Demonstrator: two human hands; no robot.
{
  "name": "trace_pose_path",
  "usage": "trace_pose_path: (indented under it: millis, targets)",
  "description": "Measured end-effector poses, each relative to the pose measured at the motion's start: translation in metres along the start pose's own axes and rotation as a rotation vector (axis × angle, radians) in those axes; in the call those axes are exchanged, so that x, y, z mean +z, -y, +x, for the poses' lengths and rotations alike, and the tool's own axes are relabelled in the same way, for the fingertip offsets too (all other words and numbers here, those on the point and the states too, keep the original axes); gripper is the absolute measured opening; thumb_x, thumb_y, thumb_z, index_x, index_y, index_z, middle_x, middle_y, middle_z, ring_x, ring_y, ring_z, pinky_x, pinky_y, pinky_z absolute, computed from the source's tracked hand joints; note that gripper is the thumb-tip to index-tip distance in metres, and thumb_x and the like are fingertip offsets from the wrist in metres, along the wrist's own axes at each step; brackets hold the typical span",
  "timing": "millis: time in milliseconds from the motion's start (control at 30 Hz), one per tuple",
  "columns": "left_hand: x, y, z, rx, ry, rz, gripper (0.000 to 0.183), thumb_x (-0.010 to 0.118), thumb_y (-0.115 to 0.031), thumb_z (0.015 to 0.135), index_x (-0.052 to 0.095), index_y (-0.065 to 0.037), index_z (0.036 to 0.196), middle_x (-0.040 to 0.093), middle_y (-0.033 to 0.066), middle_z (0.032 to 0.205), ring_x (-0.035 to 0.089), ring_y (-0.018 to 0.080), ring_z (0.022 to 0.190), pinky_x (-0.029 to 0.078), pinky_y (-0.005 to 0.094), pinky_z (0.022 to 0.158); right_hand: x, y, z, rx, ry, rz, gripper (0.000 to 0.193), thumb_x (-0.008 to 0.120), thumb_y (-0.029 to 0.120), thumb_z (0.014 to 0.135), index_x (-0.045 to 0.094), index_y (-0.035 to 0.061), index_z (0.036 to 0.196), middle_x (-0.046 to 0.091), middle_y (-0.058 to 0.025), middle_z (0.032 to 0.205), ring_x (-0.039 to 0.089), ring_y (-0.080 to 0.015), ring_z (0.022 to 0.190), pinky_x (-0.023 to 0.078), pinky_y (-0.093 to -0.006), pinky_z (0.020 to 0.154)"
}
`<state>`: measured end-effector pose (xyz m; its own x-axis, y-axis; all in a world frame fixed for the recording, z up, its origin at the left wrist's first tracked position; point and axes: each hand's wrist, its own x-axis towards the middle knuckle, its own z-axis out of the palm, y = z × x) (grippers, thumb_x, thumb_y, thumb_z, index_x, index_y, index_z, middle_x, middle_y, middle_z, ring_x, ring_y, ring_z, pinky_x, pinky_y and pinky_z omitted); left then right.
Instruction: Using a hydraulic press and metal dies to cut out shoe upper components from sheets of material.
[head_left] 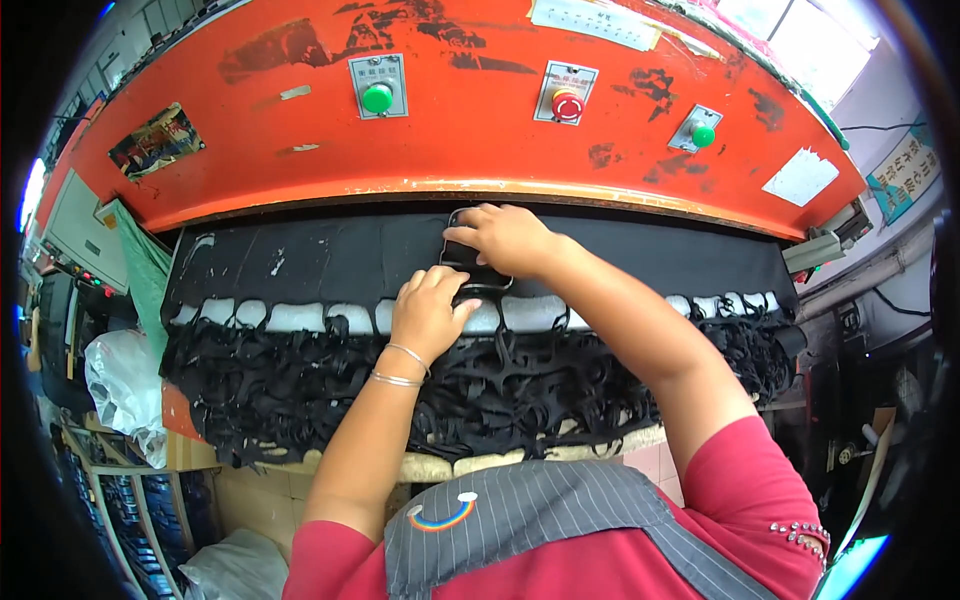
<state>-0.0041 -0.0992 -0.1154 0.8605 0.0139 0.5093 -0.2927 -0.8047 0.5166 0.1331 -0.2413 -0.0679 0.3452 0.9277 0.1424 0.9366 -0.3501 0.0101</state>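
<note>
A thin metal-edged cutting die (487,287) lies on the black sheet material (350,255) below the orange beam of a press. Its outline shows only partly between my hands. My right hand (508,240) reaches across from the right, its fingers bent over the far part of the die. At the die's near left side, my left hand (430,312) has its fingers curled on the edge, thumb pointing right. Cut-out gaps along the sheet's near edge show a pale surface (297,317). Black cut scraps (500,390) hang in a tangled fringe in front.
The orange press beam (470,150) spans the far side, close beyond my right hand. It carries a green button (377,98), a red knob (568,105) and another green button (703,136). A clear plastic bag (125,385) hangs at the left, above a metal rack (120,490).
</note>
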Motion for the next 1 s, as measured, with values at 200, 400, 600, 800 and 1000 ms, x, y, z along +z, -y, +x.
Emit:
trace_pose_path:
  millis: [200,400,600,800,1000]
  targets:
    - [0.009,0.021,0.046,0.063,0.062,-0.054,0.014,0.071,-0.019,0.077,0.066,-0.006,0.078,0.060,0.0089,0.081,0.052,0.0307,0.079,0.044,0.0390,0.073,0.013,-0.055,0.064,-0.225,0.322,0.026,0.040,0.068,0.019,0.078,0.063,0.0180,0.119,0.054,-0.0107,0.121,0.053,-0.0299,0.118,0.050,-0.0401,0.092]
    - [0.028,0.012,0.022,-0.383,-0.125,-0.368,0.071,0.076,-0.031,0.081,0.042,-0.001,0.135,0.050,0.0176,0.115,0.056,0.0237,0.091,0.050,0.0341,0.080,0.002,-0.059,0.046,-0.195,0.077,-0.036,0.019,0.063,0.029,0.084,0.066,0.0119,0.093,0.062,-0.0066,0.093,0.063,-0.0282,0.101,0.054,-0.0408,0.077]
    - [0.041,-0.011,0.020,-0.107,0.088,-0.003,0.043,0.067,-0.019,0.081,0.060,-0.002,0.121,0.058,0.0147,0.106,0.052,0.0334,0.098,0.043,0.0415,0.088,-0.009,-0.081,-0.055,0.954,0.190,0.548,0.038,0.048,0.013,0.085,0.046,-0.0053,0.118,0.064,-0.0194,0.064,0.062,-0.0298,0.047,0.052,-0.0383,0.049]
    - [0.071,-0.034,0.007,-0.154,0.237,0.104,0.043,0.062,-0.016,0.083,0.062,-0.007,0.125,0.053,0.0072,0.098,0.048,0.0269,0.097,0.038,0.0386,0.084,0.020,-0.032,-0.103,0.843,-0.113,0.496,0.085,0.070,0.047,0.080,0.033,0.0077,0.146,0.056,-0.0294,0.121,0.053,-0.0368,0.120,0.043,-0.0462,0.097]
    - [0.073,-0.037,0.015,-0.121,0.230,0.098,0.045,0.061,-0.016,0.083,0.061,-0.006,0.126,0.052,0.0063,0.095,0.047,0.0258,0.093,0.037,0.0382,0.080,0.047,-0.034,-0.131,0.573,-0.196,0.277,0.079,0.080,0.054,0.059,0.061,0.0072,0.119,0.046,-0.0285,0.139,0.034,-0.0370,0.139,0.023,-0.0505,0.114]
